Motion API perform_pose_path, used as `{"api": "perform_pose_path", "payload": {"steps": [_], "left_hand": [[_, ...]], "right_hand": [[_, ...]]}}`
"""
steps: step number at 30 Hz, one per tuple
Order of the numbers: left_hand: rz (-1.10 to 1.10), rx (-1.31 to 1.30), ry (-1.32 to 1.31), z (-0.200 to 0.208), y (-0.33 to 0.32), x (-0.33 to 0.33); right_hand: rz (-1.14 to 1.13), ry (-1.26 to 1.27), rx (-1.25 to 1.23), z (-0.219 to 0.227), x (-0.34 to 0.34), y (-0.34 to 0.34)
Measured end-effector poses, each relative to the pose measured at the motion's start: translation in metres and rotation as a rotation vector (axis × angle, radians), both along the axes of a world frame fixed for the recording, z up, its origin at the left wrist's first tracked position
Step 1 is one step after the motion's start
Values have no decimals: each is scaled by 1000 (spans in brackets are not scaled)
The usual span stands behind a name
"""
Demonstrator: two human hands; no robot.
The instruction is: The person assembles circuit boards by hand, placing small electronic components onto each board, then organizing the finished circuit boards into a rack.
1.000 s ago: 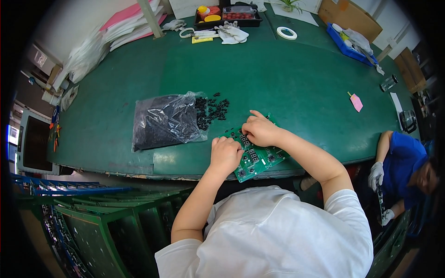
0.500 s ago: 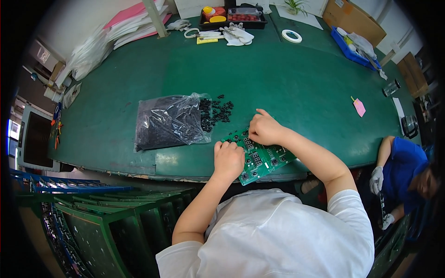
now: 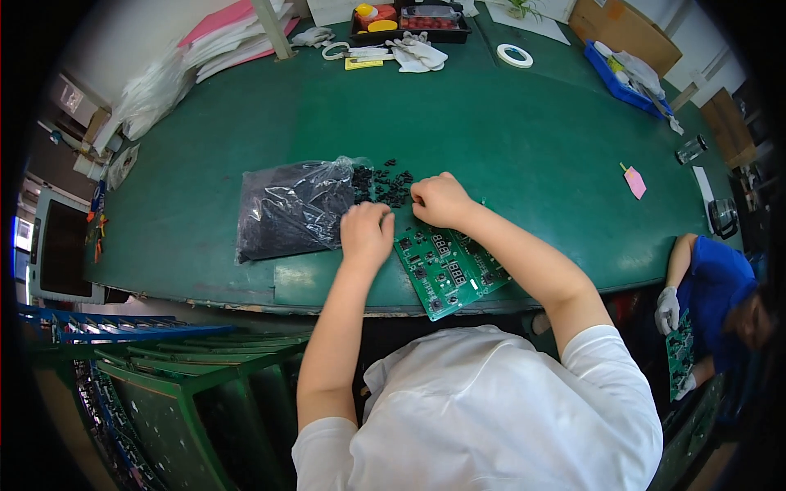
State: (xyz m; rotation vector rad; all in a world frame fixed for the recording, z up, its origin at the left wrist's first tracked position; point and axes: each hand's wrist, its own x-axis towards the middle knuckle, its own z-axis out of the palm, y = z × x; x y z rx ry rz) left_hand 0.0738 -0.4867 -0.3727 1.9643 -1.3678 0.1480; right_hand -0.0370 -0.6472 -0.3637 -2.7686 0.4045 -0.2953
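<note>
Both hands have shifted left off the circuit board (image 3: 446,270) toward the loose black parts (image 3: 385,184) by the bag (image 3: 291,214). The left hand (image 3: 366,233) and right hand (image 3: 438,200) are curled; any grip is hidden. The board overhangs the near table (image 3: 524,139) edge; a nudge could tip it.

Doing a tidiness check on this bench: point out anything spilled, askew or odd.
Small black parts have spilled out of the open mouth of the plastic bag onto the green table, just beyond both hands. The green circuit board lies skewed to the table's front edge and juts slightly over it.
</note>
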Motion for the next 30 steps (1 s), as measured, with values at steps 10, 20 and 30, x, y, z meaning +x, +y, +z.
{"api": "perform_pose_path", "payload": {"steps": [10, 20, 30], "left_hand": [[-29, 236, -244, -22, -34, 21], [-99, 213, -242, -27, -27, 19], [-87, 65, 2, -17, -15, 21]], "right_hand": [[369, -32, -243, 30, -72, 9], [422, -36, -204, 24, -73, 15], [336, 25, -223, 16, -76, 18]]}}
